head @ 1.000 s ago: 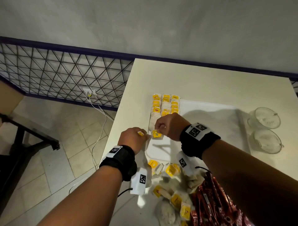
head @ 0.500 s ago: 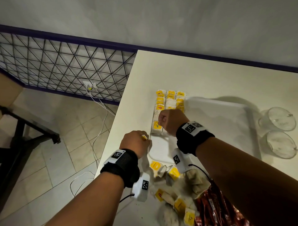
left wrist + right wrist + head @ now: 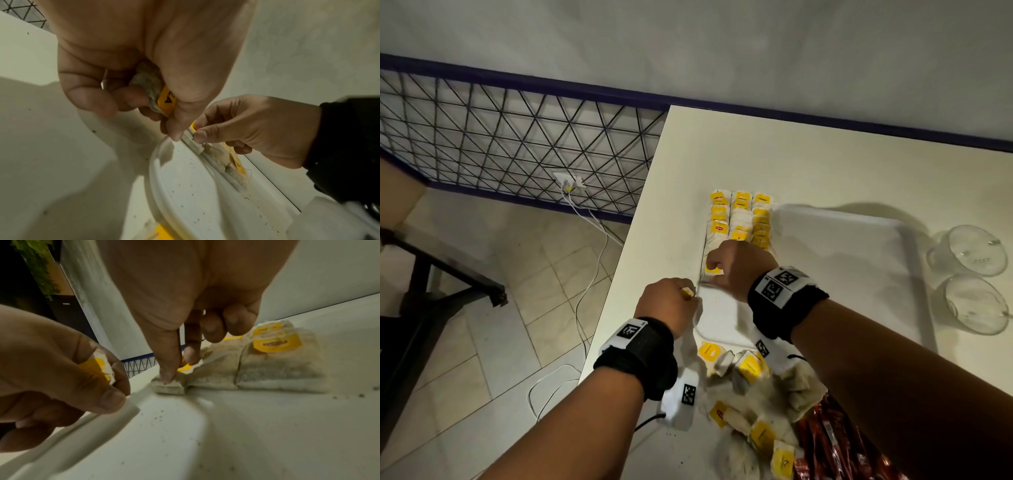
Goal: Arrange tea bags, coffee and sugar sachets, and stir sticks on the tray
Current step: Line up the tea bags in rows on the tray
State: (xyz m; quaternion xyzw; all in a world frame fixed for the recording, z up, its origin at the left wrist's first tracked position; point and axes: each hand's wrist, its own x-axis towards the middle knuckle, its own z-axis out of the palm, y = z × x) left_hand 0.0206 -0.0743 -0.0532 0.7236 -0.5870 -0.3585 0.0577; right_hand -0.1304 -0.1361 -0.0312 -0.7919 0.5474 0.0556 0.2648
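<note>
Since a second ago the right hand (image 3: 736,265) has slid up-frame along the tray's (image 3: 835,267) left edge and lowered its tea bag (image 3: 170,385) to the tray floor, at the near end of the left row; the left hand (image 3: 667,306) has barely shifted. In the right wrist view the right thumb and forefinger pinch that bag's yellow tag while the bag lies flat, touching the next bag in its row. The left hand, at the tray's lower-left rim, is curled round a second bag (image 3: 153,91), its yellow tag showing between thumb and fingers. The white tray lies at centre of the head view on the desk (image 3: 756,154); its upper-left corner holds three rows of bags (image 3: 739,217) with yellow tags, packed side by side, and the rest of its floor shows only dark specks. Below the tray, at lower centre, a loose heap of bags (image 3: 753,394) lies on the desk, with red sachets (image 3: 835,442) just to its right. Two clear glass cups (image 3: 972,277) stand on the desk just right of the tray.
</note>
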